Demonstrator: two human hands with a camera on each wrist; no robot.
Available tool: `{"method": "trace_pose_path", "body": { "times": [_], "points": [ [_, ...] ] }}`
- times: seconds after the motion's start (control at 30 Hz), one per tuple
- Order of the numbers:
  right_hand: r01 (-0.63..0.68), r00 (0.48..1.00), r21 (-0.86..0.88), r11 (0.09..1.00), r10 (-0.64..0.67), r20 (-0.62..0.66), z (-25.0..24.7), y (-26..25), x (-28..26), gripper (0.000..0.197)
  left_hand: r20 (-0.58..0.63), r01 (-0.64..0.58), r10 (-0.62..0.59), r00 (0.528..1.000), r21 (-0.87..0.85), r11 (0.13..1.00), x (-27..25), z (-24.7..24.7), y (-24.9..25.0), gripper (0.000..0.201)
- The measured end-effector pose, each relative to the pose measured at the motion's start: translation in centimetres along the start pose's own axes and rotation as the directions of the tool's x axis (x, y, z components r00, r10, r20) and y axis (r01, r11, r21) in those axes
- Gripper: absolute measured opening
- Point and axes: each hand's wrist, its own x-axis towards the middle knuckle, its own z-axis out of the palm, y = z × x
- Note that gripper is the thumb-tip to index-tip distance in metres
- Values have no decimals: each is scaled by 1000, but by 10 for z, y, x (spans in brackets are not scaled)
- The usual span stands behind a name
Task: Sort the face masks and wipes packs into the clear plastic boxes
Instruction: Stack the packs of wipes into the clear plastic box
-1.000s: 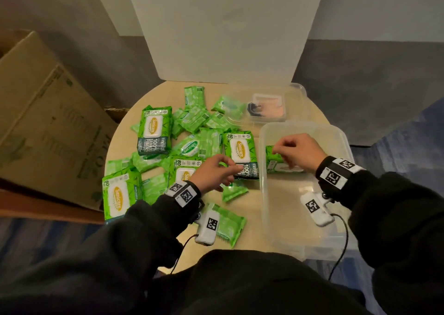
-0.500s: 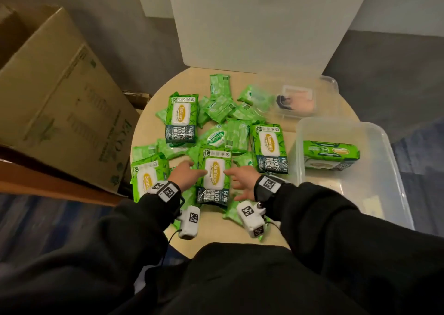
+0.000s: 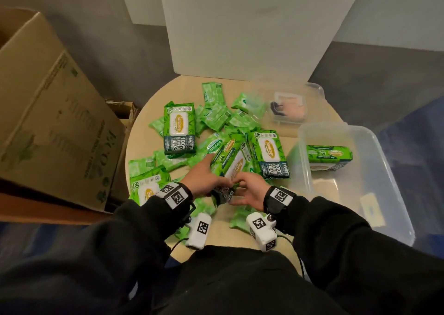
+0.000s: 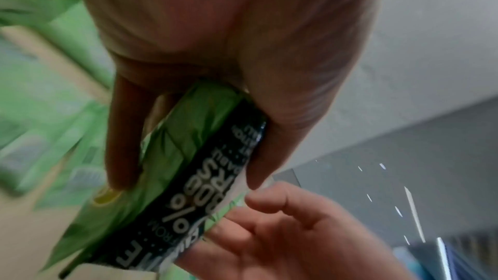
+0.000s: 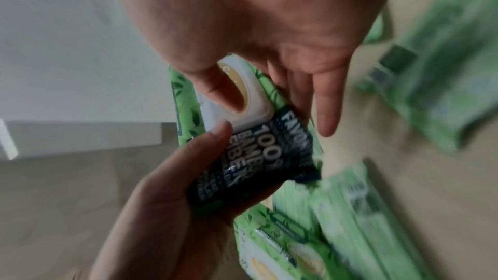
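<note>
Left hand (image 3: 204, 181): clasps the near, dark-printed end of a large wipes pack (image 3: 230, 163), thumb on one face, fingers on the other.
Right hand (image 3: 247, 189): thumb presses the pack's white lid; the remaining fingers look loose, though blur leaves this unsure.
Pack position: tilted up over the pile on the counter (image 3: 149, 112), just left of the large clear box (image 3: 384, 194), which already holds one pack (image 3: 329, 157).
Risk: held only by its end, the heavy soft pack could sag and slip, or its far end could drag neighbouring packs or catch the box rim during the carry.
Writing: "Sanicare", "80", "FAVORITE", "100% BAMBOO FIBERS".
</note>
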Motion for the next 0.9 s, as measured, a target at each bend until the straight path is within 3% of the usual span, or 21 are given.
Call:
{"method": "trace_pose_path", "body": {
  "times": [0.13,0.2,0.23,0.27,0.33,0.37,0.4,0.43,0.47,0.53,0.6,0.7,0.8,0.9],
  "points": [
    [86,994,-349,933,-102,-29,-21,-20,-32,32,-24,-172,181,983,215,961,-5,-19,27,85],
    [239,957,-483,843,-290,-32,-35,-33,-55,27,-2,-217,227,974,280,935,-9,-28,43,79],
    [356,886,-581,732,-462,-39,-43,-39,-66,24,17,-243,250,968,308,920,-11,-31,52,77],
    [448,764,-704,551,-645,-18,-51,-46,-76,24,41,-270,272,961,334,903,-14,-33,62,76],
    [468,501,-881,70,-842,200,-63,-64,-91,43,93,-331,321,943,380,863,-20,-31,86,77],
    [427,443,-895,-130,-833,332,-69,-75,-96,59,121,-372,354,927,405,835,-23,-27,98,80],
    [381,450,-886,-263,-785,426,-74,-86,-100,73,159,-425,397,904,432,795,-27,-23,111,84],
    [354,501,-876,-329,-724,474,-78,-97,-105,82,197,-481,443,875,465,743,-30,-18,124,86],
    [338,574,-878,-340,-665,478,-80,-106,-112,84,231,-530,485,843,503,682,-34,-12,137,84],
    [298,703,-914,-276,-585,406,-91,-117,-123,78,282,-605,550,786,537,588,-39,1,160,76],
    [207,776,-944,-256,-545,318,-108,-120,-134,72,298,-643,580,758,494,586,-41,15,178,72],
    [150,777,-961,-233,-573,260,-141,-121,-151,58,267,-656,600,754,350,669,-39,37,191,67],
    [149,787,-981,-122,-586,192,-183,-120,-157,53,179,-632,610,772,109,768,-37,57,198,74],
    [110,790,-994,5,-608,84,-229,-112,-148,60,73,-534,538,840,-65,843,-31,78,198,82]
  ]
}}
